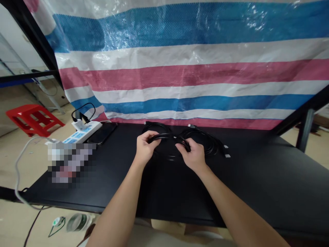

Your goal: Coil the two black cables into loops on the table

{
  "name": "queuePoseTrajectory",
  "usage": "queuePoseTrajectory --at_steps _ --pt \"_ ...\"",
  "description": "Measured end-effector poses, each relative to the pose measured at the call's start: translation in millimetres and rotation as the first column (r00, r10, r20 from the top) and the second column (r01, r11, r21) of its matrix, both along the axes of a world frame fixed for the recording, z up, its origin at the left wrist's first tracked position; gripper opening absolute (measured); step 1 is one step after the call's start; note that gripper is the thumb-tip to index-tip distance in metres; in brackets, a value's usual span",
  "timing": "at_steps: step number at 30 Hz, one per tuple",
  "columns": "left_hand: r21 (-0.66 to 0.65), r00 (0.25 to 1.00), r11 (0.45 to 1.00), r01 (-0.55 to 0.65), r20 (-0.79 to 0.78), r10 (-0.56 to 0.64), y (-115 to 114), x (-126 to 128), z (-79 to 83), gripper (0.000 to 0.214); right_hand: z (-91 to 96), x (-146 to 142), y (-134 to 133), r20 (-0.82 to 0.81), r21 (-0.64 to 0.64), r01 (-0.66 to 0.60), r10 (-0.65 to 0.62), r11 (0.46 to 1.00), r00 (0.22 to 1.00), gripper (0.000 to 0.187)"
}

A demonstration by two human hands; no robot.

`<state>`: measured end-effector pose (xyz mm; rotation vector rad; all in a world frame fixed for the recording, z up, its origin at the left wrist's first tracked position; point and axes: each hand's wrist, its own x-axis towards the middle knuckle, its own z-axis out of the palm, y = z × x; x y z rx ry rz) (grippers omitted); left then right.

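A coiled black cable (167, 136) is stretched between my two hands, just above the dark tabletop. My left hand (146, 145) pinches the coil's left side between thumb and fingers. Around its right side my right hand (192, 152) is closed, near a small pale spot on the cable. Behind my right hand lies another black cable (212, 142) in loops, with a light-coloured plug end and white tags on it. Farther back on the left, more black cable (154, 123) rests on the table, partly hidden by my left hand.
The black table (257, 178) ends behind at a striped plastic sheet (180, 75). At left are a white power strip (84, 132) with plugs, a black phone (102, 133) and a blurred-out item (72, 164). A red stool (34, 118) stands on the floor, beyond a white cord (17, 168).
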<state>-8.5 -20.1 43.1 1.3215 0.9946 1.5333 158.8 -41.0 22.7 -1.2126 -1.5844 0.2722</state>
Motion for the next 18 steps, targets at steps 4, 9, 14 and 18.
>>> queuePoseTrajectory --at_steps 4,9,14,18 --pt "0.163 0.981 0.986 0.017 -0.194 0.015 -3.0 -0.9 -1.6 0.006 -4.7 3.3 2.8 0.067 0.066 0.005 -0.009 0.998 0.998 0.039" --pt "0.102 0.94 0.995 0.0 -0.34 0.034 3.9 -1.5 -7.1 0.006 -7.1 5.9 7.5 0.079 -0.008 -0.029 0.029 1.0 0.996 0.036" --pt "-0.072 0.982 0.997 -0.03 -0.19 0.016 10.6 0.5 -13.6 0.011 -12.9 4.1 11.5 0.027 -0.064 -0.006 0.008 0.998 1.0 0.037" --pt "-0.192 0.996 0.978 0.077 -0.018 -0.082 15.0 3.7 -20.3 0.025 -23.3 4.1 16.2 0.031 -0.039 0.066 -0.065 0.997 0.997 0.039"
